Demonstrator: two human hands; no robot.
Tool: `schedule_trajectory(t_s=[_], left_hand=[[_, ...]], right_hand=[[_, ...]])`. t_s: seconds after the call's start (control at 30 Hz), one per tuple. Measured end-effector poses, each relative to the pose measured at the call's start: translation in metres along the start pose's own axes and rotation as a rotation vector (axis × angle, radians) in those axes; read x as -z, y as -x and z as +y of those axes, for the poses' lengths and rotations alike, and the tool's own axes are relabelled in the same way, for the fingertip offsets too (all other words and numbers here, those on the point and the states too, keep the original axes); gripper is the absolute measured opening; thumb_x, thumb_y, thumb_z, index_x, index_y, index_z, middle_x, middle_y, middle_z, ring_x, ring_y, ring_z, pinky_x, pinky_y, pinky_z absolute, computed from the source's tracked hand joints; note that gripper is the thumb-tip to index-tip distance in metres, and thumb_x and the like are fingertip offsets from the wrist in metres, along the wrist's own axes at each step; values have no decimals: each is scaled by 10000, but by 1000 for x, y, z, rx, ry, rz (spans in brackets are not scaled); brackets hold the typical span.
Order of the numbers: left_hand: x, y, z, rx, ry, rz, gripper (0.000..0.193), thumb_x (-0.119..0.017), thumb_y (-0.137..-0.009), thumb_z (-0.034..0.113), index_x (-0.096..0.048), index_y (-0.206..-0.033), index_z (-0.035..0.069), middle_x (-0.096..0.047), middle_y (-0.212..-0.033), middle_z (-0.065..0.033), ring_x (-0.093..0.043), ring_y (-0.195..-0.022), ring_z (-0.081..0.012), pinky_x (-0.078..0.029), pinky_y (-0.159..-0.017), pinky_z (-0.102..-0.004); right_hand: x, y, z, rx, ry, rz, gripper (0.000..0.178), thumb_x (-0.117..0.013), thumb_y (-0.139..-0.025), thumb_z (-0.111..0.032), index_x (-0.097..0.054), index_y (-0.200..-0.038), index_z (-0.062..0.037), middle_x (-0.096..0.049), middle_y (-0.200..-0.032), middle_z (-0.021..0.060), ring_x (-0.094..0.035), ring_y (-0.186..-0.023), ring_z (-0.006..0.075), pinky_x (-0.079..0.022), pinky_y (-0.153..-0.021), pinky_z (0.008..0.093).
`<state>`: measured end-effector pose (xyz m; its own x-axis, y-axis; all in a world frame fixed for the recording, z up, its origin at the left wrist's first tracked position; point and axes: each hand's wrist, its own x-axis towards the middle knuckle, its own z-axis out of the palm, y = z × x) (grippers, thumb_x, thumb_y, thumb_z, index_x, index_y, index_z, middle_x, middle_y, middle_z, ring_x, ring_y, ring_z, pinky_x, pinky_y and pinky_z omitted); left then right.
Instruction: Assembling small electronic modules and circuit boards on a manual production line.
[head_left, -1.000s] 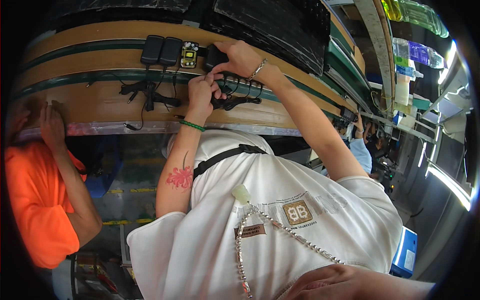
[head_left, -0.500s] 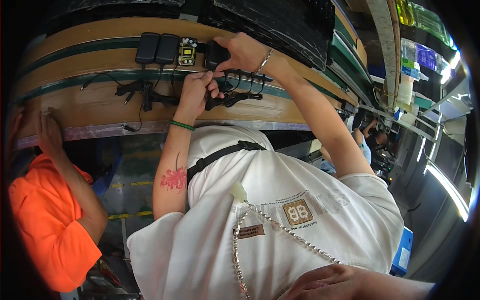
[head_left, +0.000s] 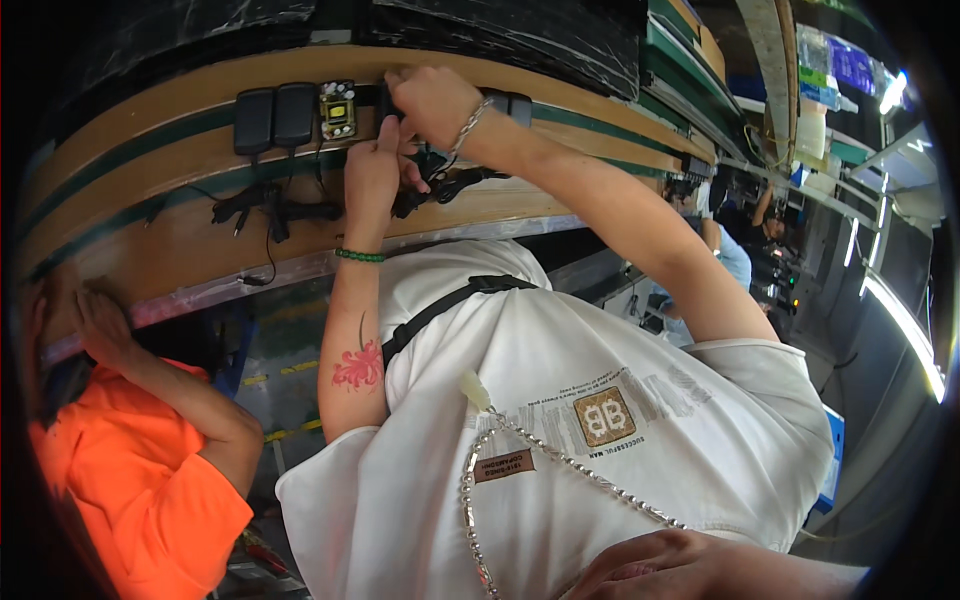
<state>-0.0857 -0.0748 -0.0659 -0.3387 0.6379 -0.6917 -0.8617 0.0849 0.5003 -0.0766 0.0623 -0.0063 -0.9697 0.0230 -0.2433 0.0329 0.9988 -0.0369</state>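
My right hand (head_left: 435, 103), a silver bracelet on its wrist, bends over a dark piece that looks like a black power adapter (head_left: 387, 101); its fingers are closed on it and hide most of it. Just below, my left hand (head_left: 373, 178) is closed, thumb raised against that piece; whatever lies in its curled fingers is hidden. To the left stand two black power adapters (head_left: 273, 118) and a bare circuit board (head_left: 338, 110) with a yellow transformer. More black adapters (head_left: 515, 108) show behind my right wrist. Coiled black cables (head_left: 465, 182) lie beside my left hand.
The wooden bench (head_left: 160, 255) has green strips along it. Black cords with plugs (head_left: 268, 205) lie on its near half. At left a co-worker in an orange shirt (head_left: 150, 480) rests a hand (head_left: 103, 318) on the bench. Dark panels (head_left: 510, 40) rise behind.
Both hands have shifted left in the picture, along with the adapters and board, as the view moved. Adapters behind my right wrist have come into sight.
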Motion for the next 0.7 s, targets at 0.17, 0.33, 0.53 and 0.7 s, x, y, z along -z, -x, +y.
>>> schedule_trajectory(t_s=[0.17, 0.33, 0.53, 0.7], left_hand=[[6, -11, -15, -261, -814, 202, 462, -467, -985, 388, -665, -821, 4, -607, -565, -116, -567, -470, -263, -429, -449, -348], [15, 29, -19, -1098, -1264, 797, 240, -532, -952, 194, -593, -1035, -23, -642, -795, -191, -577, -622, -388, -476, -618, -428], [40, 24, -24, -710, -1380, 736, 252, -562, -933, 177, -597, -994, -65, -655, -829, -219, -608, -693, -413, -484, -654, -458], [49, 32, -18, -756, -1351, 681, 275, -560, -929, 178, -636, -994, -78, -665, -835, -245, -616, -708, -416, -485, -657, -458]], right_hand=[[-29, -1, 7, -72, -21, 58, 256, -727, -680, -196, -691, -882, -43, -681, -831, 143, -667, -720, 325, -533, -621, 429], [1, 40, 58, -228, -307, 591, 337, -712, -720, -141, -643, -1032, -36, -673, -922, 97, -628, -847, 293, -510, -770, 402], [-7, 69, 242, -773, -32, 811, 288, -663, -720, -74, -668, -1005, -31, -578, -1079, 189, -552, -903, 346, -474, -839, 376], [6, 75, 251, -536, 70, 648, 341, -731, -687, -45, -664, -1020, -65, -550, -1103, 177, -550, -979, 341, -471, -873, 370]])
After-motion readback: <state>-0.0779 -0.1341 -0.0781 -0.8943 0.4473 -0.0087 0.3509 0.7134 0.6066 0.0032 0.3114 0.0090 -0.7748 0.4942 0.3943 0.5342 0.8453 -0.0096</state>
